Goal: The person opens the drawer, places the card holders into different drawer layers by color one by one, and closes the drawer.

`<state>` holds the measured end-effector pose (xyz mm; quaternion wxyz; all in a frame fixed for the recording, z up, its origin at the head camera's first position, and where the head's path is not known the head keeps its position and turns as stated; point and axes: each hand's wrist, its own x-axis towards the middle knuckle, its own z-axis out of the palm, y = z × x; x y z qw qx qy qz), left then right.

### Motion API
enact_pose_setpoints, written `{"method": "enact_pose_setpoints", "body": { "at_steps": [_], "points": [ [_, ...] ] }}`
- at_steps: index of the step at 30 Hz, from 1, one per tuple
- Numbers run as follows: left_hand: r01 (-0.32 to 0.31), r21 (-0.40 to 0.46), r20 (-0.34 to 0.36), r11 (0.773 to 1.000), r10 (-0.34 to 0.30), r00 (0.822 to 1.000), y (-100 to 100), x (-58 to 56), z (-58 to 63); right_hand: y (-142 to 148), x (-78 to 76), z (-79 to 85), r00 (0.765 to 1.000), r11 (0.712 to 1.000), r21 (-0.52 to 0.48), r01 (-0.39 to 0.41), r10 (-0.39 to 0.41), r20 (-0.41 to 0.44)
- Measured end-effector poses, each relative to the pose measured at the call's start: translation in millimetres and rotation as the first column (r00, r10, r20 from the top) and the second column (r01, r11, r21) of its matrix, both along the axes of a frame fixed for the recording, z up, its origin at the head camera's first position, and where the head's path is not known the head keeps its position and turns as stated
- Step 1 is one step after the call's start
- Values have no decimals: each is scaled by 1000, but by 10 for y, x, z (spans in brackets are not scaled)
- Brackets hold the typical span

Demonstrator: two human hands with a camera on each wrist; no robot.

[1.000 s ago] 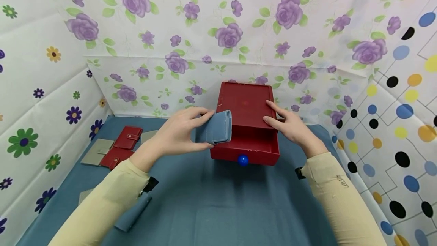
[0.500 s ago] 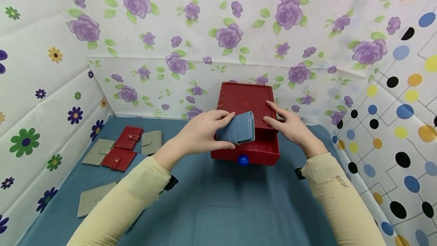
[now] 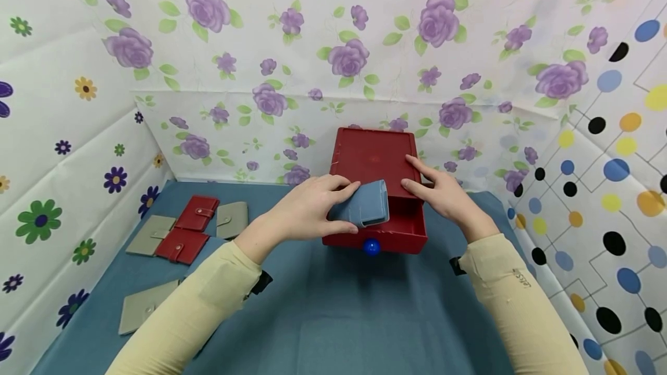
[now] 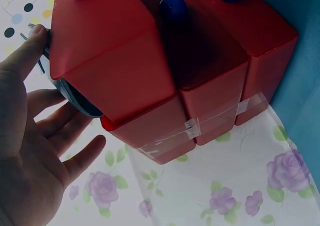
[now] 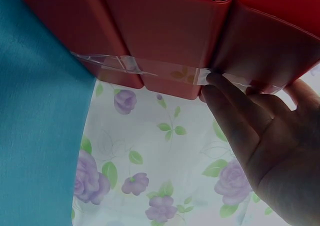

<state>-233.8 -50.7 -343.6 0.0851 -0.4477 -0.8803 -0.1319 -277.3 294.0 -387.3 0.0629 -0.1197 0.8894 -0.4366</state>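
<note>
A blue wallet (image 3: 361, 204) is pinched between the thumb and fingers of my left hand (image 3: 307, 207), tilted above the pulled-out top drawer (image 3: 409, 225) of a red drawer unit (image 3: 372, 161). Part of the drawer's inside is hidden behind the wallet. In the left wrist view, the wallet (image 4: 82, 105) shows dark beside the drawer's edge. My right hand (image 3: 443, 192) rests on the unit's right side, thumb and a finger on its top. In the right wrist view, this hand's other fingers (image 5: 240, 111) lie along the unit's side with little curl.
Two red wallets (image 3: 197, 213) and grey-green ones (image 3: 231, 220) lie on the blue cloth (image 3: 333, 328) at left; another grey-green wallet (image 3: 148, 305) is partly under my left sleeve. Blue knobs (image 4: 174, 8) mark the stacked drawers, with clear tape (image 4: 192, 129) around them. Patterned sheets enclose the table.
My left hand has carried the blue wallet rightward over the open drawer, then slightly lower. My right hand has stayed on the drawer unit.
</note>
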Motion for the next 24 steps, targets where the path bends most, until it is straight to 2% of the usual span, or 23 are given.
{"method": "enact_pose_setpoints", "body": {
  "at_steps": [7,18,24],
  "points": [
    [-18,-37,-4,999,18,1000,-35,19,5,-2,-6,-10,1000,1000,4,2,-2,-6],
    [-24,-38,4,999,24,1000,-49,20,-14,-11,1,3,1000,1000,-12,-4,4,10],
    [-5,-23,-13,1000,5,1000,-57,14,-37,-14,5,5,1000,1000,-14,0,0,11]
  ]
}}
